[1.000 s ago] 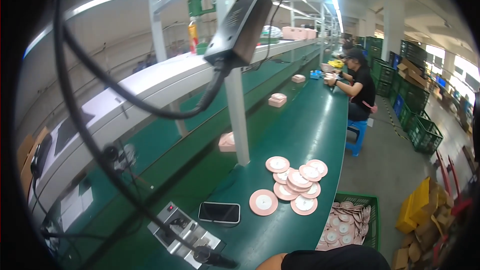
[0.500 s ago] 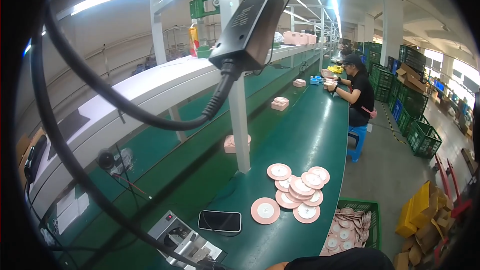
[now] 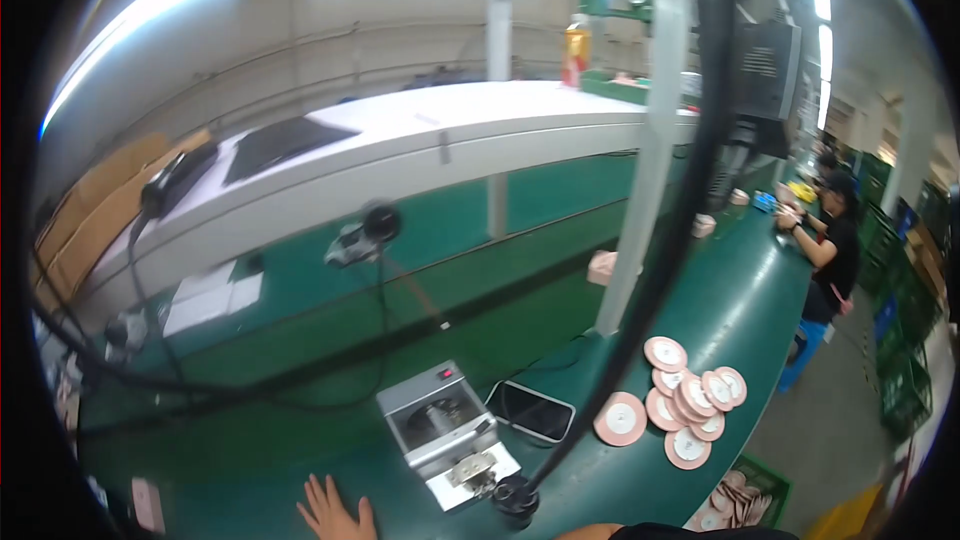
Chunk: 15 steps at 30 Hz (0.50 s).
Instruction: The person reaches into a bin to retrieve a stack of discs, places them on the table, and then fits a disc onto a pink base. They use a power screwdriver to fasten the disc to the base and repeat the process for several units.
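My left hand [image 3: 336, 512] is over the green worktable at the lower edge, palm down, fingers spread, holding nothing. Closest to it is a small grey metal machine [image 3: 425, 405] with a red switch on top and a white plate at its front. Of my right arm only a bit of forearm and the dark sleeve [image 3: 700, 533] show at the bottom; the right hand is out of view. Right of the machine lies a phone [image 3: 532, 412] with a dark screen. Beyond it is a loose cluster of pink round discs [image 3: 688, 448] with white centres.
A thick black cable [image 3: 655, 280] crosses the view before a white post [image 3: 640, 220]. A green crate [image 3: 765, 505] of pink discs stands right of the table. Further along, a person [image 3: 838, 240] works seated. A pink object [image 3: 147, 506] lies at the far left.
The view has swung left, so the machine, phone and discs sit further right in the picture. My left hand has come into view with its fingers spread.
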{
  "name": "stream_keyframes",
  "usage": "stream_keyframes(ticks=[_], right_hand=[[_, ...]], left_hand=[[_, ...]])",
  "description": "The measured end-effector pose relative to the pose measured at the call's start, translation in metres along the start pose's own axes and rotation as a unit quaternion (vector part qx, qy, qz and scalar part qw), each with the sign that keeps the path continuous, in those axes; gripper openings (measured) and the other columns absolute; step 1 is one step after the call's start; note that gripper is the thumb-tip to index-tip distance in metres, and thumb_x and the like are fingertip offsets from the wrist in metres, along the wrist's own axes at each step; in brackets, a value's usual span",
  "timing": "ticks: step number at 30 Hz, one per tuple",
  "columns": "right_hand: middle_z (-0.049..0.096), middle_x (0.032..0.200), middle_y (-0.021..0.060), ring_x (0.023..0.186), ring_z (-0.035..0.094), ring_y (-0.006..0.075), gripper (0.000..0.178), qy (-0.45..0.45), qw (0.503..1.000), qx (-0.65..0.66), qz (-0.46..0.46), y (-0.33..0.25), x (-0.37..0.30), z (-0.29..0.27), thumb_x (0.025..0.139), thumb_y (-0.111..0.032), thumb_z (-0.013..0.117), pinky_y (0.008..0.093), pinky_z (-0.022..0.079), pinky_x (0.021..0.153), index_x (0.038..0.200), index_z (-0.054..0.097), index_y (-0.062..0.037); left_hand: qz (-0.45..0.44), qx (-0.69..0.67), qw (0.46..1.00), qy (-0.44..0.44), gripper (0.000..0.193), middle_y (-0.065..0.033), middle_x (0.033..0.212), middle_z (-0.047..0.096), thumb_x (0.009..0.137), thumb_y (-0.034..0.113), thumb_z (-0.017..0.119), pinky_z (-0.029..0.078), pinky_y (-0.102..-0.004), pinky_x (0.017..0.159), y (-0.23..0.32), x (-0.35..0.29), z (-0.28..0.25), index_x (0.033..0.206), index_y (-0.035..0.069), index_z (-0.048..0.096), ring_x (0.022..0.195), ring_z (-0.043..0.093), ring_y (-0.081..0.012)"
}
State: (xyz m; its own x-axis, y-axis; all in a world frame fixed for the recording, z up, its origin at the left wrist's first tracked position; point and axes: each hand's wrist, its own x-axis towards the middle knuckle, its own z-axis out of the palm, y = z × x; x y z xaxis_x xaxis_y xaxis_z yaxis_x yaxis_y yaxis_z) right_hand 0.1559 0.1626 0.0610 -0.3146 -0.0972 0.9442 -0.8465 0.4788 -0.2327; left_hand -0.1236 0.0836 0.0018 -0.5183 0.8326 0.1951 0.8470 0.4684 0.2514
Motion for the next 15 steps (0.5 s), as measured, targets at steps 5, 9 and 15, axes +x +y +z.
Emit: stream_keyframes(ticks=[5,9,15], right_hand=[[0.066,0.076,0.0104,0.062,0.065,0.0264,0.039,-0.018,1.000,0.006,-0.016,0.014,0.005,0.007,0.108,-0.024,0.055,0.0382,0.046,0.051,0.075,0.066,-0.0057],[0.066,0.075,0.0104,0.061,0.065,0.0263,0.039,-0.016,1.000,-0.006,-0.009,0.007,-0.001,0.011,0.108,-0.024,0.055,0.0377,0.046,0.051,0.075,0.066,-0.0056],[0.066,0.075,0.0105,0.061,0.065,0.0261,0.038,-0.002,0.999,-0.021,0.024,-0.013,-0.011,0.025,0.107,-0.023,0.056,0.0370,0.046,0.050,0.074,0.065,-0.0054]], left_hand=[[-0.023,0.002,0.999,-0.024,0.076,-0.0245,0.168,0.033,0.102,0.048,0.059,0.014,-0.0658,0.126,-0.007,-0.008,-0.006,0.161,0.005,0.040,0.158,0.027,-0.0398],[-0.017,0.028,0.999,0.003,0.071,-0.0275,0.164,0.038,0.101,0.043,0.062,0.025,-0.0592,0.125,-0.002,-0.009,-0.005,0.157,0.003,0.046,0.153,0.037,-0.0416],[-0.041,-0.080,0.996,-0.007,0.078,-0.0275,0.168,0.031,0.092,0.037,0.067,0.004,-0.0618,0.128,-0.004,-0.005,0.010,0.154,-0.004,0.044,0.159,0.022,-0.0411]])
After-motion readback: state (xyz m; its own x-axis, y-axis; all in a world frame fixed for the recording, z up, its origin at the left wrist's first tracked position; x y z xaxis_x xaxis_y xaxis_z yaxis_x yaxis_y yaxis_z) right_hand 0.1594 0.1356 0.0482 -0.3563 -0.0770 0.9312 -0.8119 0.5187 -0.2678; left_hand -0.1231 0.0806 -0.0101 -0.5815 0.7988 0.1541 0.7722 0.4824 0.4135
